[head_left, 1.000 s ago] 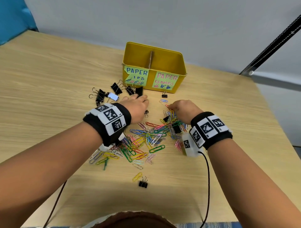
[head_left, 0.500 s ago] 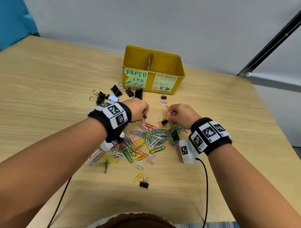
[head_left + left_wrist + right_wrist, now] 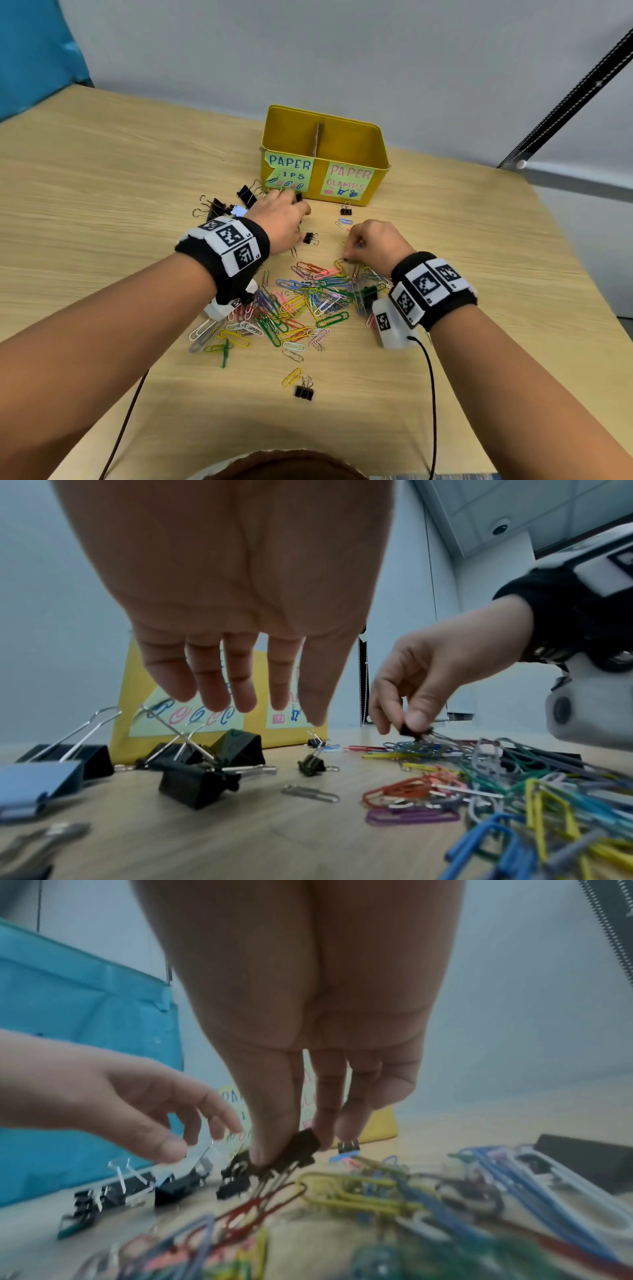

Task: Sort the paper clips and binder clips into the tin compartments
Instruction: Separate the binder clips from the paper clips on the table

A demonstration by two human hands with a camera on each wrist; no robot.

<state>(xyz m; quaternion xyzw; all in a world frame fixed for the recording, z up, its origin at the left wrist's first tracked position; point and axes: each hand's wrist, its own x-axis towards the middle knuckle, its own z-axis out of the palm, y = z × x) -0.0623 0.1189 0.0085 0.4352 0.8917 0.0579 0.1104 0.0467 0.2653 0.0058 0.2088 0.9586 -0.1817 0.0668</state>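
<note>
The yellow tin (image 3: 379, 161) stands at the back with a divider; its left label reads PAPER ..IPS, its right label PAPER CLAMPS. My left hand (image 3: 291, 209) hovers with straight, spread fingers (image 3: 210, 696) over the large black binder clips (image 3: 197, 783) just in front of the tin, holding nothing. My right hand (image 3: 352, 246) is at the far edge of the coloured paper clip pile (image 3: 308, 301). Its thumb and fingers pinch a small black binder clip (image 3: 299, 1148), also seen in the left wrist view (image 3: 409, 730). Another small binder clip (image 3: 310, 237) lies between the hands.
More large binder clips (image 3: 217, 207) and a pale blue one (image 3: 34, 785) lie left of the tin. Small black binder clips sit by the tin (image 3: 346, 209) and near the front (image 3: 304, 391). A wall rises behind the tin. A cable (image 3: 432, 394) trails from my right wrist.
My left hand has moved forward from the small clip near the pile to the large binder clips by the tin, fingers now straight. The right hand stays at the pile's far edge, pinching.
</note>
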